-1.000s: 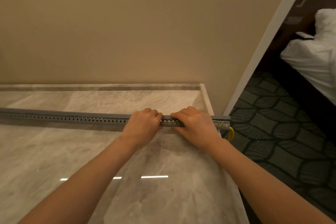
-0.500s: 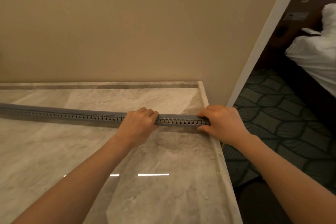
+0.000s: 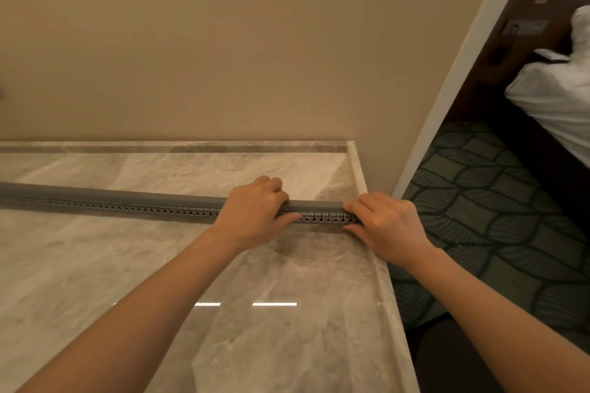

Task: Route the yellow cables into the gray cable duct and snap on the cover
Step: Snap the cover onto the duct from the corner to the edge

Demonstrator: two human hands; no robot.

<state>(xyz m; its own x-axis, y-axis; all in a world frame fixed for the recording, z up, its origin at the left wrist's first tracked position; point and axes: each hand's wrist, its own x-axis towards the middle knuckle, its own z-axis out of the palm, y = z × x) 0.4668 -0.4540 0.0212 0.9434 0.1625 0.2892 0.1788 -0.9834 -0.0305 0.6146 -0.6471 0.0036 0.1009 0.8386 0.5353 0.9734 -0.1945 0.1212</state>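
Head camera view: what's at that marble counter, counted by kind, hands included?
long gray slotted plastic cable duct: 1
bare hands gripping it: 2, left hand and right hand
Total: 3

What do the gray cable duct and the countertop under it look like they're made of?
The gray cable duct looks like matte molded plastic: uniform gray, dull sheen, a regular row of keyhole slots along its side. The countertop looks like polished marble or marble-look stone: beige-gray veining, glossy surface with sharp light reflections. Real or imitation cannot be told.
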